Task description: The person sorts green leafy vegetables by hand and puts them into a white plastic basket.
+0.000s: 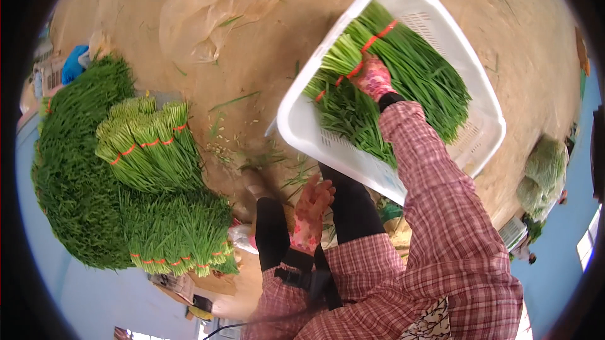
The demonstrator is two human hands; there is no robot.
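My right hand (374, 78), in a pink patterned glove, reaches into a white plastic basket (291, 116) with slotted walls. Its fingers are closed at the orange band of a bundle of green chives (343, 103); the fingertips are partly hidden among the stalks. Beside it lies a larger banded part of the chives (419, 66), pale stems to the upper left and leaves spreading to the lower right. Over my lap, my left hand (309, 214), gloved in pink with fingers showing bare or dirty, is loosely curled with its fingers apart and nothing in it.
Left of me stands a big heap of chives (75, 170), with banded bundles (148, 144) on it. A crumpled clear plastic sheet (214, 9) lies on the brown floor at the far side. Scraps (227, 144) litter the floor near my foot. A wrapped pale-green bundle (543, 167) sits far right.
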